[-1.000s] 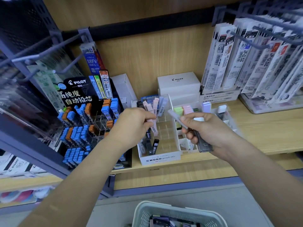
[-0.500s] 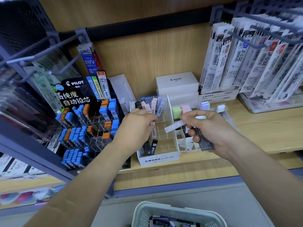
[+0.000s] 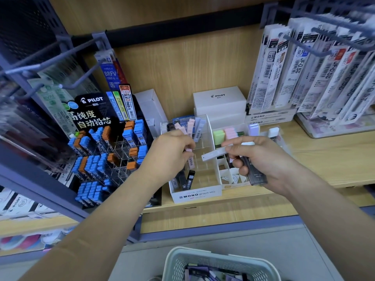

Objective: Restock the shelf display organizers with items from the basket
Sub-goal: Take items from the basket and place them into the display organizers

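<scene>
Seen from the head camera, the left hand (image 3: pixel 172 153) pinches a pink lead case (image 3: pixel 191 160) over the white MONO organizer (image 3: pixel 194 194), which has a few cases standing at its back and front and many bare cells between. The right hand (image 3: pixel 261 159) holds a pale case (image 3: pixel 215 154) at its fingertips, with dark cases (image 3: pixel 256 174) tucked under its curled fingers. The basket (image 3: pixel 176 262) below has more stock inside, so I'd say the restocking is under way but far from finished.

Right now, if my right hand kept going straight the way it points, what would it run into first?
Probably the pink case pinched in your left hand: your right hand points left, its pale case tipped toward it over the white organizer. Depth is hard to judge.
</scene>
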